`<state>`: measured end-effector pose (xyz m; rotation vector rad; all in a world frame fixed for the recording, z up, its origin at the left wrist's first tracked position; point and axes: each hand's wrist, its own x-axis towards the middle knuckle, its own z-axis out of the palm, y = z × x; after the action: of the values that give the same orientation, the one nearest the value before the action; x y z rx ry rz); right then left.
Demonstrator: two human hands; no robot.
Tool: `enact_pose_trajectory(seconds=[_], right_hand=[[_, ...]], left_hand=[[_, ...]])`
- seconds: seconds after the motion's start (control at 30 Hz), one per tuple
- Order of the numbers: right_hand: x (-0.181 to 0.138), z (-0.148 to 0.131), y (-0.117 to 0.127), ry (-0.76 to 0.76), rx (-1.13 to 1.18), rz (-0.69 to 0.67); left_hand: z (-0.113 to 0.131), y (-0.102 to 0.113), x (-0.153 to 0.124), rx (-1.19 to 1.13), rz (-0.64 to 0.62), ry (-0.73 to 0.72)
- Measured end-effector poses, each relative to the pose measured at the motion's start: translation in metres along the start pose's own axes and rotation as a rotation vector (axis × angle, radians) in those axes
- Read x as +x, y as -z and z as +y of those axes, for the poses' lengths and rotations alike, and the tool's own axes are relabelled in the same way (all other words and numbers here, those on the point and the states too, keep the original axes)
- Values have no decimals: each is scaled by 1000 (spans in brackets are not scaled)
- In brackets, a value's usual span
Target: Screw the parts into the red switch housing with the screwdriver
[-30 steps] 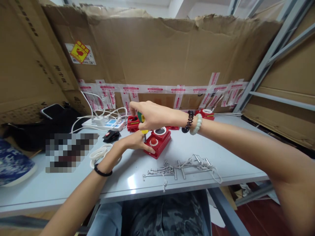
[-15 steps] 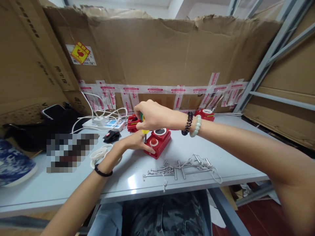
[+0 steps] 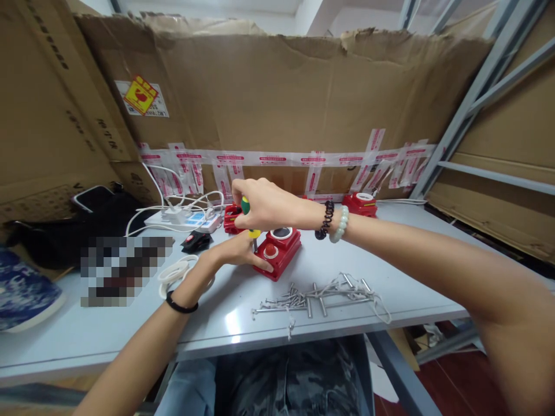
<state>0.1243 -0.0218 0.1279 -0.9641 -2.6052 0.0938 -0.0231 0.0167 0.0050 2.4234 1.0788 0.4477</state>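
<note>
one red device (image 3: 280,252) lies on the bench (image 3: 329,271) near its middle, with one red button and one dark round opening on its top face. left hand (image 3: 238,249) rests against the device's left end, fingers laid flat along it, gripping nothing else. right hand (image 3: 265,203) is clenched round one screwdriver (image 3: 248,215) with a green and yellow handle, held upright, tip down at the device; the shaft is mostly hidden by both hands. two more red units (image 3: 361,203) sit farther back, one half covered. one heap of metal screws (image 3: 318,294) lies near the front edge, count not readable. one power strip (image 3: 186,218) stands at left.
</note>
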Motion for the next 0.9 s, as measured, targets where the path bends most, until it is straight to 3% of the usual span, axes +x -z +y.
enact_pose_trajectory(seconds=[0.27, 0.47, 0.73, 0.9], right_hand=[[-5, 3, 4, -47, -112, -18], [-6, 1, 10, -11, -10, -137], [-4, 7, 2, 24, -38, 8], [-7, 7, 17, 42, 40, 96]], left_hand=[[-3, 0, 1, -20, -33, 22], [-4, -1, 2, -1, -19, -34], [3, 2, 0, -31, -23, 4], [2, 2, -1, -96, -30, -43]])
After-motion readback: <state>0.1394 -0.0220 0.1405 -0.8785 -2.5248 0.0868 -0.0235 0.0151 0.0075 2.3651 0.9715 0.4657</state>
